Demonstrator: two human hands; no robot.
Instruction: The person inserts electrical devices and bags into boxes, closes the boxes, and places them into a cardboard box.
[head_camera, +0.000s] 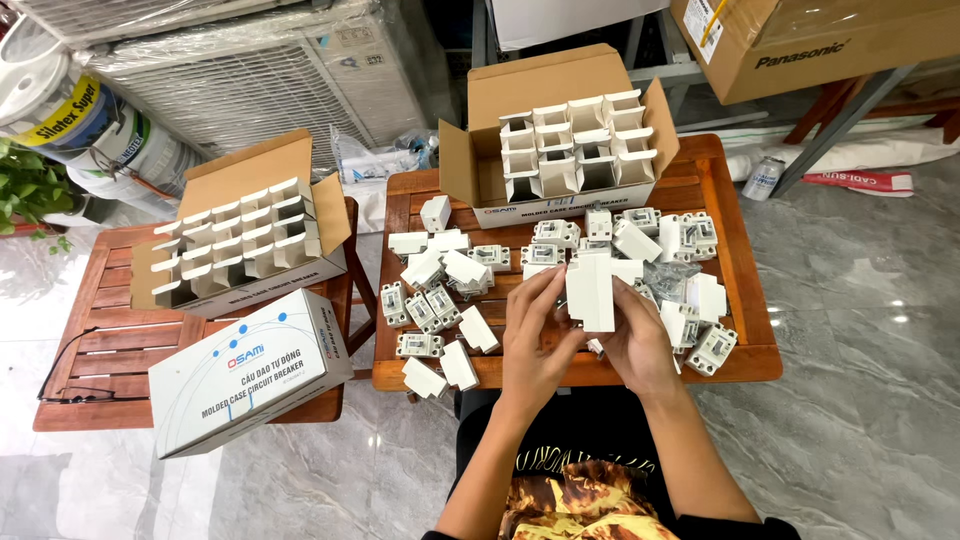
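- White folded carton (591, 290) held upright over near edge of wooden counter (745, 300), left hand (532, 335) and right hand (637, 340) both in a grasping grip around it.
- Loose white circuit breakers (425, 310) and small cartons crowding counter middle, some just beside right edge.
- Open divided box (560, 140) against far edge.
- Bare strip of counter along front edge beneath hands.
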